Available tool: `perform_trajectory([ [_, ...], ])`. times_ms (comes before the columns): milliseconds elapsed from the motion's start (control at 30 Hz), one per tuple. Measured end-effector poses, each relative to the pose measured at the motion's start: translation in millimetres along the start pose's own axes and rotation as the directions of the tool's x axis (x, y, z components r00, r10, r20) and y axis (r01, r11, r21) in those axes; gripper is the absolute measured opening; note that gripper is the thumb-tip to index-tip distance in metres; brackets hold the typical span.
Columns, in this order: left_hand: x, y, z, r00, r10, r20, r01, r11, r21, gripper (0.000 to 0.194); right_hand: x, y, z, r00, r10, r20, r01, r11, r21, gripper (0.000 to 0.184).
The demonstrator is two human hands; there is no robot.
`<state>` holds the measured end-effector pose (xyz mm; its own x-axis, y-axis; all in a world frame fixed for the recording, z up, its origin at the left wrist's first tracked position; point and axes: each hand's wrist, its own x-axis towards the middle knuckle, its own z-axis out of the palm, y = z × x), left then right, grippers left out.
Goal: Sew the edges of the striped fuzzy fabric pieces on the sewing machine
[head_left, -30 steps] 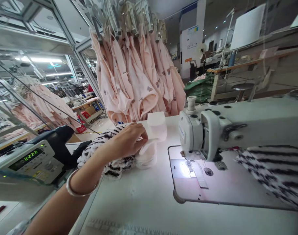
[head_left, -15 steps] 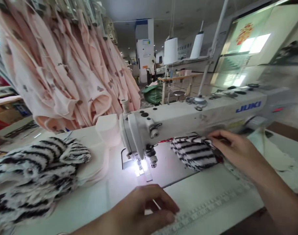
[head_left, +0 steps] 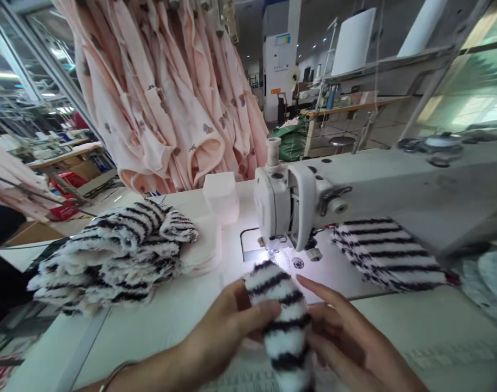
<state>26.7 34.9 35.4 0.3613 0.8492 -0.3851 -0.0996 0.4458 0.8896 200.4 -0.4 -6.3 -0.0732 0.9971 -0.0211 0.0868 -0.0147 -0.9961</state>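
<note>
A fuzzy black-and-white striped fabric piece is held up in front of the needle area of the white sewing machine. My left hand grips its left edge, thumb lying on top. On the piece's right side, my right hand pinches the edge with thumb and fingers while its index finger points toward the needle. The lower end of the piece runs out of view. To the right, under the machine arm, lies a stack of striped pieces. A larger heap of striped fabric rests at left.
Pale cut pieces lie beside the heap. A white block-shaped object stands left of the machine head. Pink garments hang behind the table. Thread cones stand at the back right. A printed ruler strip runs along the table front.
My right hand has left the stack at right and come to the middle. A striped piece is now between both hands, and my left hand has closed on it. The view has swung left.
</note>
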Motion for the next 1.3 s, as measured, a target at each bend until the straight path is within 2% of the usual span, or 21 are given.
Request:
perform_trajectory([
  [33, -1.7, 8.0, -8.6, 0.996, 0.075, -0.042, -0.068, 0.986, 0.154, 0.028, 9.5, -1.7, 6.6, 0.997, -0.006, 0.075, 0.003, 1.0, 0.03, 0.042],
  [100, -1.0, 19.2, -26.0, 0.973, 0.206, -0.107, -0.135, 0.877, 0.461, 0.026, 27.8, -4.7, 16.8, 0.983, -0.065, 0.173, 0.075, 0.996, -0.051, 0.04],
  [167, 1.9, 21.0, -41.1, 0.963, 0.227, -0.145, -0.074, 0.74, 0.669, 0.023, 40.1, -4.1, 23.2, 0.97, -0.103, 0.219, 0.154, 0.961, -0.228, 0.037],
  [233, 2.9, 14.5, -50.6, 0.974, 0.157, -0.162, 0.022, 0.649, 0.76, 0.022, 42.7, 0.4, 25.8, 0.966, -0.108, 0.234, 0.188, 0.917, -0.353, 0.034],
  [300, -0.2, 5.8, -53.0, 0.985, 0.087, -0.146, 0.059, 0.635, 0.771, 0.02, 36.6, 5.7, 24.5, 0.964, -0.075, 0.254, 0.169, 0.912, -0.374, 0.03],
  [400, -9.3, 2.0, -47.4, 0.992, 0.032, -0.123, 0.064, 0.713, 0.698, 0.019, 21.4, 6.8, 17.4, 0.966, -0.014, 0.258, 0.092, 0.952, -0.292, 0.027],
  [500, -14.3, 10.8, -41.0, 0.996, -0.006, -0.092, 0.062, 0.781, 0.621, 0.02, 11.9, -1.0, 9.7, 0.975, 0.027, 0.219, 0.023, 0.974, -0.225, 0.028],
  [567, -13.5, 15.7, -39.6, 0.997, -0.012, -0.075, 0.054, 0.801, 0.596, 0.021, 9.6, -5.1, 7.3, 0.979, 0.026, 0.203, 0.022, 0.974, -0.227, 0.027],
  [667, -9.2, 13.5, -41.1, 0.996, -0.055, -0.075, 0.09, 0.785, 0.613, 0.022, 7.8, -1.2, 9.4, 0.981, -0.012, 0.196, 0.078, 0.939, -0.335, 0.023],
  [733, -5.7, 8.9, -42.6, 0.995, -0.053, -0.082, 0.096, 0.68, 0.727, 0.024, 6.0, 7.6, 13.5, 0.976, -0.038, 0.214, 0.124, 0.905, -0.406, 0.024],
  [767, -3.6, 7.2, -43.1, 0.996, -0.011, -0.09, 0.08, 0.571, 0.817, 0.025, 5.0, 12.6, 15.7, 0.974, -0.055, 0.22, 0.147, 0.892, -0.427, 0.025],
  [867, 4.7, 7.9, -43.1, 0.976, 0.215, -0.034, 0.008, 0.123, 0.992, 0.032, 3.3, 24.1, 20.1, 0.968, -0.107, 0.229, 0.205, 0.863, -0.463, 0.029],
  [900, 8.4, 9.8, -42.5, 0.966, 0.258, 0.001, -0.009, 0.027, 1.0, 0.033, 3.2, 25.9, 20.4, 0.964, -0.121, 0.238, 0.223, 0.854, -0.47, 0.03],
  [933, 12.3, 12.1, -41.8, 0.963, 0.269, 0.028, -0.025, -0.017, 1.0, 0.031, 3.5, 26.7, 20.2, 0.959, -0.131, 0.253, 0.241, 0.846, -0.476, 0.032],
  [1000, 20.2, 16.9, -40.2, 0.972, 0.23, 0.049, -0.048, -0.006, 0.999, 0.024, 4.2, 26.6, 19.1, 0.944, -0.152, 0.292, 0.282, 0.83, -0.481, 0.034],
  [1100, 29.8, 22.5, -37.9, 0.988, 0.151, 0.017, -0.024, 0.047, 0.999, 0.015, 4.2, 27.8, 19.9, 0.933, -0.209, 0.294, 0.337, 0.796, -0.504, 0.037],
  [1200, 34.8, 26.0, -37.3, 0.994, 0.106, -0.017, 0.008, 0.078, 0.997, 0.012, 3.0, 34.0, 25.5, 0.927, -0.261, 0.269, 0.372, 0.721, -0.584, 0.039],
  [1300, 36.0, 28.6, -40.1, 0.997, 0.06, -0.041, 0.034, 0.108, 0.994, 0.012, 2.6, 39.0, 31.4, 0.897, -0.363, 0.253, 0.437, 0.636, -0.636, 0.039],
])
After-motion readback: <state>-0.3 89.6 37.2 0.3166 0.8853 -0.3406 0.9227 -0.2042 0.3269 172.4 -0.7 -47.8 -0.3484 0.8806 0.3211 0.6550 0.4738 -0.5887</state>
